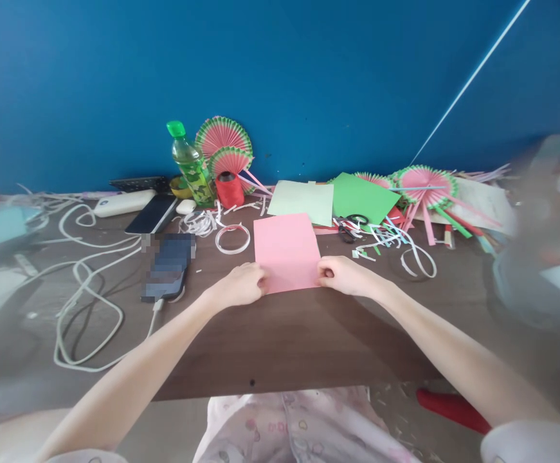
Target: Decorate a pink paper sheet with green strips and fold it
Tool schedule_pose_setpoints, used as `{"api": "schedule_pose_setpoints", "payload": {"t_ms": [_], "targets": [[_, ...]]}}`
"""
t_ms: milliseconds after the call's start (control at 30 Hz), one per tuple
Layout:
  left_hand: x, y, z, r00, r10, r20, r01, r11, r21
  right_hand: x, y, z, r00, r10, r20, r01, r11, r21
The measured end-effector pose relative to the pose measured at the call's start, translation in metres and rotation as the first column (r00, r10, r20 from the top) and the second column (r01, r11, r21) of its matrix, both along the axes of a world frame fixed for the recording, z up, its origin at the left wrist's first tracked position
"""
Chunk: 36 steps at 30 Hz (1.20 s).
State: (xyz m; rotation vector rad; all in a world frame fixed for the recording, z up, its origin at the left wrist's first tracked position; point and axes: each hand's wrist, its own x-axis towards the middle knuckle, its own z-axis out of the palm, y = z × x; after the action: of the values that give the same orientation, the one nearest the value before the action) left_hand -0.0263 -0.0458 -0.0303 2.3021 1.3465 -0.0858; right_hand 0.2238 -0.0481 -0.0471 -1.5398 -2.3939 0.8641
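Note:
A pink sheet of paper [287, 251] lies on the dark brown table, in front of me. My left hand [242, 284] pinches its left edge near the front corner, fingers curled. On the opposite side, my right hand [344, 275] holds the right edge the same way. Behind the pink sheet are a pale green sheet [301, 199] and a bright green sheet [362, 198]. Black-handled scissors [347, 233] rest to the right of the pink sheet, and a roll of tape [232, 238] lies to its left.
A green-capped bottle [191, 168], a red spool [230, 191] and folded pink-green paper fans [224, 138] stand at the back. More fans [427, 186] and paper strips lie right. Phones [170, 263] and white cables [87, 302] occupy the left.

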Motion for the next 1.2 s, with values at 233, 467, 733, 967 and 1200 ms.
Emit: {"api": "schedule_pose_setpoints", "payload": {"t_ms": [233, 467, 733, 967, 1200], "targets": [[-0.002, -0.001, 0.002, 0.991, -0.047, -0.123, 0.051, 0.998, 0.033, 0.001, 0.003, 0.003, 0.998, -0.013, 0.069, 0.017, 0.998, -0.060], [-0.005, -0.006, -0.002, 0.993, 0.027, -0.111, -0.019, 0.997, 0.074, 0.001, 0.003, -0.001, 0.998, -0.016, 0.065, 0.019, 0.998, -0.052], [-0.006, -0.011, -0.005, 0.984, 0.161, -0.076, -0.157, 0.986, 0.062, 0.002, 0.003, 0.000, 0.998, -0.001, 0.060, 0.004, 0.999, -0.051], [-0.010, -0.012, -0.011, 0.979, 0.200, -0.026, -0.197, 0.976, 0.090, 0.001, 0.000, 0.001, 0.998, -0.007, 0.065, 0.008, 1.000, -0.005], [-0.014, -0.022, -0.018, 0.959, 0.280, 0.038, -0.283, 0.944, 0.172, 0.002, -0.006, 0.000, 0.996, -0.053, 0.066, 0.050, 0.998, 0.041]]}}
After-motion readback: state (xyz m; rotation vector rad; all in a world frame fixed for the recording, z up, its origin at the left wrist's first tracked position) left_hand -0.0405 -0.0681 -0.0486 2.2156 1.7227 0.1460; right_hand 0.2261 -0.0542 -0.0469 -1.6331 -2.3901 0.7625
